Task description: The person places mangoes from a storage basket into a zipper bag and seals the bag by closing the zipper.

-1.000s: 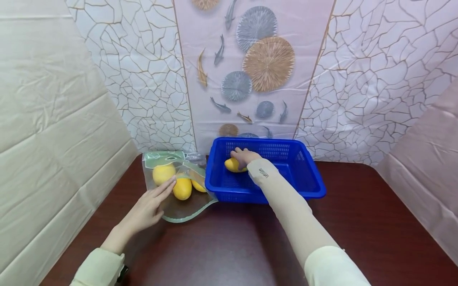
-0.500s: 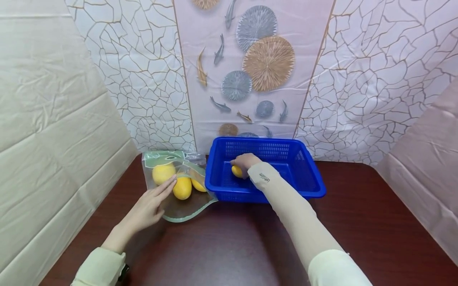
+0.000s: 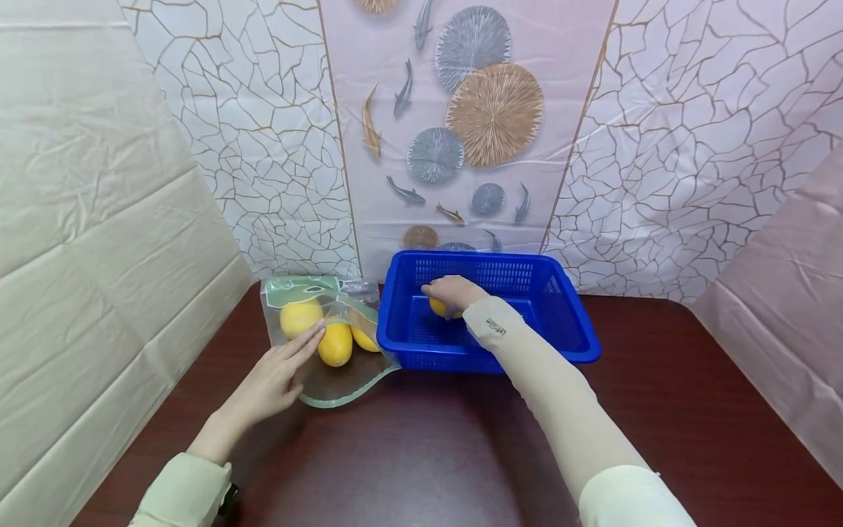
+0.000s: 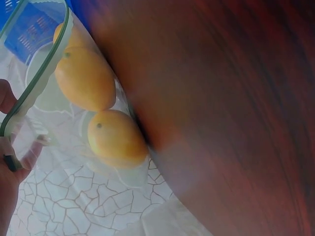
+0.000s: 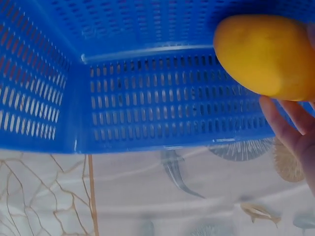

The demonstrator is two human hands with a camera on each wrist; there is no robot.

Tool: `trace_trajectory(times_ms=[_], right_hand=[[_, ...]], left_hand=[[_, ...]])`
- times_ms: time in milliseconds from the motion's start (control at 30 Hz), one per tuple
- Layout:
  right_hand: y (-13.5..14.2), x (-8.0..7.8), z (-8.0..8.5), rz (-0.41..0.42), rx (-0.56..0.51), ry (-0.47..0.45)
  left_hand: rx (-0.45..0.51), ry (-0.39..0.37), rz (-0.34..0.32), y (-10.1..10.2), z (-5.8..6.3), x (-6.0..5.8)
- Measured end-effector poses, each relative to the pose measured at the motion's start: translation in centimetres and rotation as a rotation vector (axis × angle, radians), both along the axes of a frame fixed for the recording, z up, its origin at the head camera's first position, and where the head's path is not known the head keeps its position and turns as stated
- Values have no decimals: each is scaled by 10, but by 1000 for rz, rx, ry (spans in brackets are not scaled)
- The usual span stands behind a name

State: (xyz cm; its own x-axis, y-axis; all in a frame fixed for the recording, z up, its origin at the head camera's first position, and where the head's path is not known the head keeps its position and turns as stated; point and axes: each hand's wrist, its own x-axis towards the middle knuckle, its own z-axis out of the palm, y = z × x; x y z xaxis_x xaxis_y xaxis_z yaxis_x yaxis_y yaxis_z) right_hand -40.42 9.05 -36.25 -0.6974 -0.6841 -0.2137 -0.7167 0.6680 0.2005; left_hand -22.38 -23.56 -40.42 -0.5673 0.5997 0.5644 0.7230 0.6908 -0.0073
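Observation:
In the blue basket [image 3: 421,359], my right hand [image 3: 454,293] grips a yellow mango [image 3: 437,307]. The right wrist view shows that mango [image 5: 268,56] large, with fingertips [image 5: 269,104] against it and part of the hand cut off by the frame. My left hand [image 3: 279,377] lies at the mouth of a clear zip bag [image 3: 336,384] with green edging, its fingers straight and spread from the thumb. Several mangoes rest inside the bag, among them one mango [image 3: 336,345] near the fingertips. In the left wrist view, the bag's green rim [image 4: 37,78] runs past my fingers [image 4: 32,155].
The basket's left side stands against the bag on a dark red-brown table [image 3: 408,439]. A patterned cloth [image 3: 490,110] hangs behind both. A pale cloth [image 3: 112,219] walls off the left side.
My right fingers, earlier spread over the mango, have closed round it, and the hand has shifted slightly right. The left hand and the bag have stayed nearly still.

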Motion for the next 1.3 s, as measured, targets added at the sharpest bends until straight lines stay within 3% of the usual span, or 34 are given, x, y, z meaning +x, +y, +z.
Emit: trace_trajectory(times_ms=[367, 667, 1300], right_hand=[[5, 5, 8, 107, 67, 152], [8, 16, 15, 49, 95, 147], [29, 40, 18, 36, -27, 179]], left_hand=[[12, -12, -5, 0, -1, 0], [10, -20, -6, 2, 2, -2], [-3, -17, -1, -3, 3, -1]])
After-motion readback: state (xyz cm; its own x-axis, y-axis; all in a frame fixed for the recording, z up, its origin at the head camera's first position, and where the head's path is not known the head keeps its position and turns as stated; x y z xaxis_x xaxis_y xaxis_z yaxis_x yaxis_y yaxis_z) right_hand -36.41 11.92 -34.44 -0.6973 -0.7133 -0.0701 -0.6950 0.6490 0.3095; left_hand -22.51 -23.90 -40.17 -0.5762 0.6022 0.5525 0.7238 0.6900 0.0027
